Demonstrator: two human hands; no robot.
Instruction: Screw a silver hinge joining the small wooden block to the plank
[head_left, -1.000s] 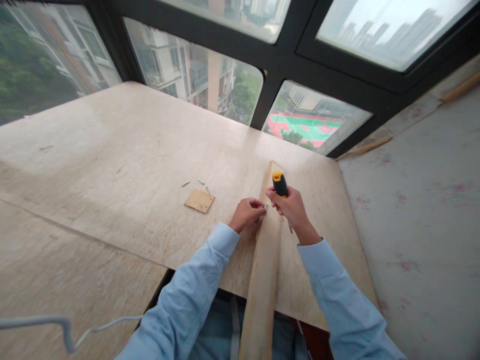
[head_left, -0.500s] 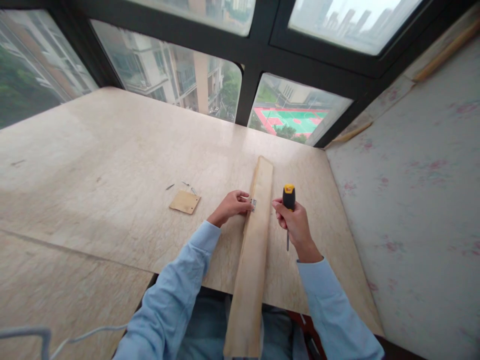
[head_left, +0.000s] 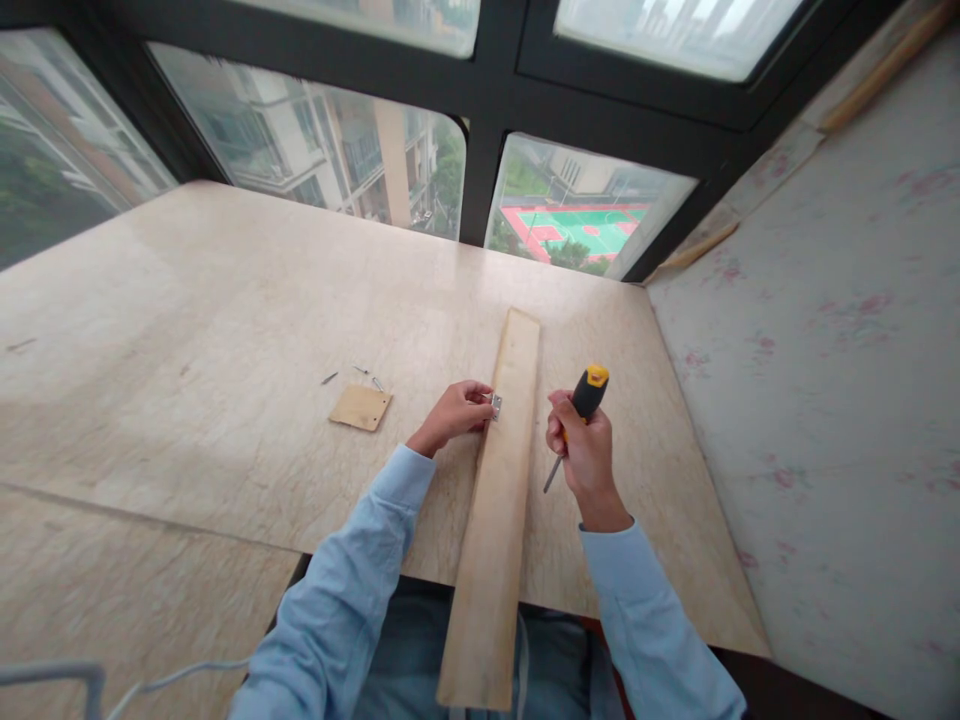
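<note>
The left hand (head_left: 456, 412) reaches in from the left of a long wooden board (head_left: 495, 540), its thumb and forefinger nearly together at the left edge of a small metal plate (head_left: 496, 407) with holes in it; the other fingers are curled loosely. The plate lies on the far half of the board, along its left edge, directly at those fingertips, though whether they grip it or only steady it I cannot tell. The right hand (head_left: 589, 450) is to the right of the board and apart from it, fingers closed around a black and yellow screwdriver (head_left: 590, 392) whose handle leans up to the right and whose shaft points down to the left, the tip just beside the board's right edge. The board runs from near to far across a pale, marbled tabletop (head_left: 225, 300), its near end jutting past the table edge over the person's lap. To the left of the left hand lies a small, squarish wooden piece (head_left: 361, 408) with holes in it, and just beyond it a few small screws (head_left: 377, 384). A white cable (head_left: 180, 676) curves across the near left. Dark-framed windows (head_left: 420, 160) line the far side, a green and red sports court (head_left: 585, 228) visible outside, and a flower-patterned wall (head_left: 825, 400) closes the right.
</note>
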